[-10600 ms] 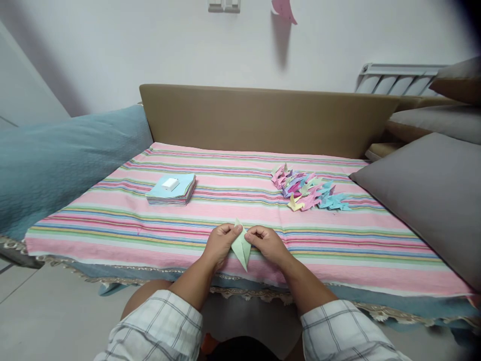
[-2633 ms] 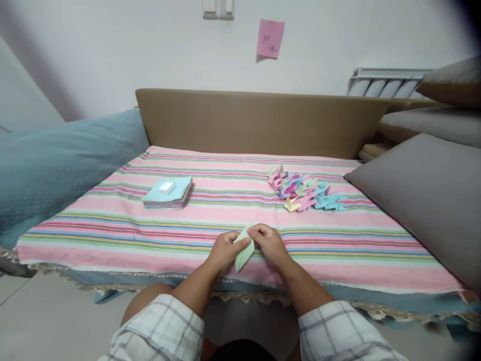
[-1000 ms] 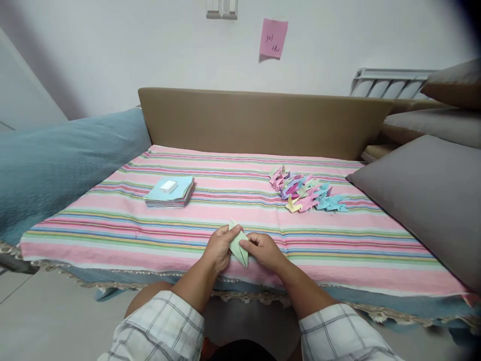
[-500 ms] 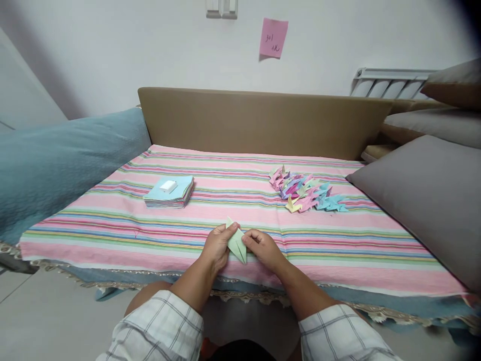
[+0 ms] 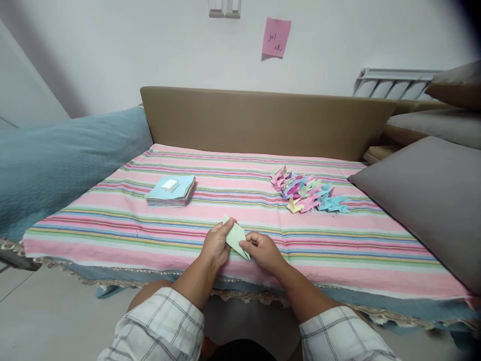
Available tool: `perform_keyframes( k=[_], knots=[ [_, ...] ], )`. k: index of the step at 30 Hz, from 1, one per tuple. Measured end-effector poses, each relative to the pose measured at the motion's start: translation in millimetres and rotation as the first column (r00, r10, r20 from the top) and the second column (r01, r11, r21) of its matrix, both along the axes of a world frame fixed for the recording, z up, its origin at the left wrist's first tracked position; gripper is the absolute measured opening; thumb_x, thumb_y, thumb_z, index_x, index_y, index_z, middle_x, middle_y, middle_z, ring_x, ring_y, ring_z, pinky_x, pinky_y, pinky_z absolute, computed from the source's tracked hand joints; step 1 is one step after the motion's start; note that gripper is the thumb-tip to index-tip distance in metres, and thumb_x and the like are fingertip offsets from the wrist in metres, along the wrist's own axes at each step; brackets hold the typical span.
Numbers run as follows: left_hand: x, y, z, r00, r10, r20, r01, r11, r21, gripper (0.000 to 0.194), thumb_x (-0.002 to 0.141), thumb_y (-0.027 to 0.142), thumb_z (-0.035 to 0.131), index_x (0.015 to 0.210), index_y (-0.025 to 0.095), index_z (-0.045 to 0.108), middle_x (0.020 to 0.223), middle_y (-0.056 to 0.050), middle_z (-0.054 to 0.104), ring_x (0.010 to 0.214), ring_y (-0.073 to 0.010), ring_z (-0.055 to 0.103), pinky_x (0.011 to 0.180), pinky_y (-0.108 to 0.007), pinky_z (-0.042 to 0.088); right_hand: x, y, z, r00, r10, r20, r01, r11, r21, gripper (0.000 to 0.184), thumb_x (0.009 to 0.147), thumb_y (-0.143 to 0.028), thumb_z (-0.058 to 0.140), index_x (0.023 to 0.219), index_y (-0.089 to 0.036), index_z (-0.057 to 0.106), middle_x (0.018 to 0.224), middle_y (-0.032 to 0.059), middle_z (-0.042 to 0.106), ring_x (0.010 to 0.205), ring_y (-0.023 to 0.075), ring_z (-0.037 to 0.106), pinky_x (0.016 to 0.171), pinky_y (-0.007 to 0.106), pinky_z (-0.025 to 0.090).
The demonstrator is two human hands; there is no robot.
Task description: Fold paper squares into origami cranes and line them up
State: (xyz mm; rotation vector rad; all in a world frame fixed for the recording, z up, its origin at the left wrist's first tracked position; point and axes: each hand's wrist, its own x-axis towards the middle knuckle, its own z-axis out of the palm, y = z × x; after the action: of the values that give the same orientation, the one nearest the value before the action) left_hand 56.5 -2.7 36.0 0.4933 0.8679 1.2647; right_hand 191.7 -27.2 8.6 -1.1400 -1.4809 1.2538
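Folded green paper: a slim, pale diamond, the folded green paper is at the lower middle of the frame, between the two hands and touching both.
Long axis: slanted, from a point at the upper left, beyond the left thumb, to a tip at the lower right, toward the wearer.
Left hand: the left hand grips the paper's left side, thumb on top near the upper point, other fingers partly hidden underneath.
Right hand: the right hand pinches the lower right edge narrowly between thumb and curled forefinger; it is the nearer hand to the lower tip.
Height: whether the paper touches the striped cloth below or is held just above it, I cannot tell.
Front edge: a lace trim runs along the bottom of the frame, under the forearms.
Left of centre: a stack of paper squares bears a small white block, well apart from the hands.
Right of centre: a cluster of folded paper birds, farther back than the hands; striped cloth lies between.
Far right: a grey cushion slopes toward the lower right corner.
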Motion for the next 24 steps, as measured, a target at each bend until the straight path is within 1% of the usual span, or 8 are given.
perform_keyframes(
  k=[4,6,9,12,17,20,22,24],
  knots=[
    [-6,4,2.1,0.998,0.016,-0.058,-0.015,1.000,0.010,0.036,0.047,0.031,0.085,0.067,0.013,0.062,0.059,0.001,0.062,0.053,-0.0102,0.056,0.052,-0.022,0.045,7,3,5.8,0.999,-0.032,0.018,0.033,0.999,-0.004,0.029,0.073,-0.047,0.060,0.070,-0.018,0.061,0.059,-0.0031,0.053,0.051,0.0095,0.042,0.051,0.023,0.033],
    [-11,7,1.1,0.986,0.014,-0.164,-0.010,1.000,0.029,0.037,0.046,0.033,0.084,0.067,0.013,0.061,0.060,0.001,0.062,0.053,-0.0108,0.057,0.053,-0.023,0.045,13,7,7.9,0.995,-0.095,0.007,0.095,0.995,-0.028,0.030,0.071,-0.048,0.061,0.075,-0.018,0.062,0.061,-0.0026,0.054,0.049,0.0092,0.041,0.049,0.023,0.032],
    [-19,11,-4.6,0.924,0.003,-0.383,0.041,0.993,0.106,0.040,0.047,0.033,0.083,0.076,0.014,0.064,0.059,0.001,0.062,0.051,-0.0106,0.055,0.053,-0.023,0.043,24,15,7.0,0.968,-0.243,-0.069,0.236,0.967,-0.092,0.036,0.064,-0.049,0.066,0.081,-0.019,0.059,0.057,-0.0041,0.052,0.047,0.0104,0.044,0.047,0.023,0.032],
    [-25,15,-11.9,0.828,0.008,-0.561,0.144,0.963,0.227,0.035,0.052,0.030,0.079,0.080,0.016,0.065,0.058,0.003,0.062,0.053,-0.0107,0.054,0.055,-0.022,0.039,34,21,4.1,0.951,-0.308,0.041,0.309,0.951,-0.031,0.032,0.065,-0.048,0.067,0.070,-0.019,0.057,0.052,-0.0046,0.049,0.047,0.0102,0.042,0.048,0.023,0.030],
    [-27,14,-14.4,0.548,0.051,-0.835,0.322,0.908,0.267,0.011,0.066,0.030,0.067,0.068,0.019,0.066,0.054,0.003,0.057,0.050,-0.0110,0.048,0.050,-0.022,0.030,43,24,2.3,0.888,-0.342,0.307,0.319,0.940,0.124,0.027,0.071,-0.045,0.062,0.067,-0.019,0.060,0.058,-0.0024,0.054,0.055,0.0127,0.047,0.053,0.024,0.031],
    [-25,11,-11.3,0.240,0.168,-0.956,0.397,0.882,0.255,0.008,0.071,0.026,0.062,0.076,0.022,0.067,0.065,0.001,0.063,0.061,-0.0154,0.054,0.058,-0.024,0.036,44,25,2.5,0.812,-0.345,0.470,0.286,0.938,0.194,0.023,0.075,-0.043,0.060,0.069,-0.021,0.062,0.065,-0.0011,0.061,0.062,0.0145,0.052,0.056,0.025,0.032],
    [-23,8,-11.4,0.011,0.352,-0.936,0.481,0.819,0.314,0.016,0.073,0.020,0.061,0.088,0.022,0.067,0.088,-0.003,0.068,0.081,-0.0197,0.058,0.072,-0.029,0.042,44,26,2.8,0.754,-0.340,0.562,0.253,0.940,0.229,0.021,0.077,-0.041,0.058,0.070,-0.022,0.063,0.070,-0.0006,0.064,0.065,0.0150,0.054,0.057,0.025,0.032],
    [-19,4,-14.2,-0.096,0.523,-0.847,0.621,0.697,0.359,0.023,0.077,0.015,0.057,0.097,0.022,0.066,0.107,-0.006,0.066,0.096,-0.0217,0.056,0.084,-0.035,0.043,43,26,3.3,0.704,-0.335,0.626,0.222,0.941,0.254,0.021,0.080,-0.039,0.056,0.072,-0.022,0.064,0.074,0.0002,0.065,0.068,0.0154,0.055,0.057,0.025,0.032]
  ],
)
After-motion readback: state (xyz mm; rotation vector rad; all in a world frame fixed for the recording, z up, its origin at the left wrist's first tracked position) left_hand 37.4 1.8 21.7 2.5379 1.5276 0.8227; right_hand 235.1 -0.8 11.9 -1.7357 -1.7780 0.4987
